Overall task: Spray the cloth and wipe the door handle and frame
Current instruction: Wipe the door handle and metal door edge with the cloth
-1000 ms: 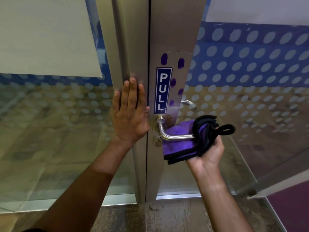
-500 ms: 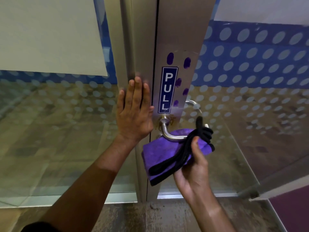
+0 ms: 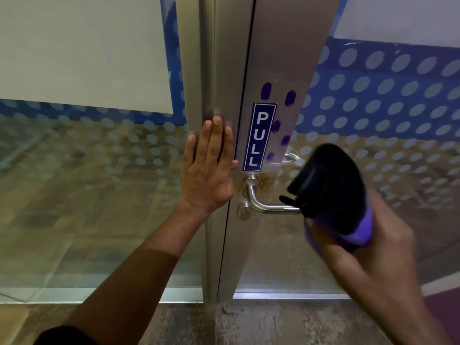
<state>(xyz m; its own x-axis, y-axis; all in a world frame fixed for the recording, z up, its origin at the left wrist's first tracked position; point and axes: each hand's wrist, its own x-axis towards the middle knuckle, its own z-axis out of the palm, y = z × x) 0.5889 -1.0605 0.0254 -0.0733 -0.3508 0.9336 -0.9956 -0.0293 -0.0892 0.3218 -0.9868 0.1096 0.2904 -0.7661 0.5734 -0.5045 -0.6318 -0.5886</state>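
Note:
A silver lever door handle (image 3: 267, 204) sticks out from the brushed metal door stile (image 3: 278, 58), below a blue PULL sticker (image 3: 260, 136). My left hand (image 3: 210, 168) lies flat, fingers together, on the metal frame (image 3: 224, 70) just left of the door gap. My right hand (image 3: 368, 245) grips a folded purple cloth with black edging (image 3: 331, 192), blurred by motion, held at the free end of the handle and covering it. Purple smudges (image 3: 290, 98) mark the stile beside the sticker.
A round keyhole cylinder (image 3: 243, 212) sits under the handle's base. Glass panels with blue film and pale dots (image 3: 388, 100) flank the door on both sides. A worn concrete floor strip (image 3: 249, 324) runs along the bottom.
My right hand has swung the cloth from under the handle out to its right end and up, closer to the camera. My left hand has stayed on the frame.

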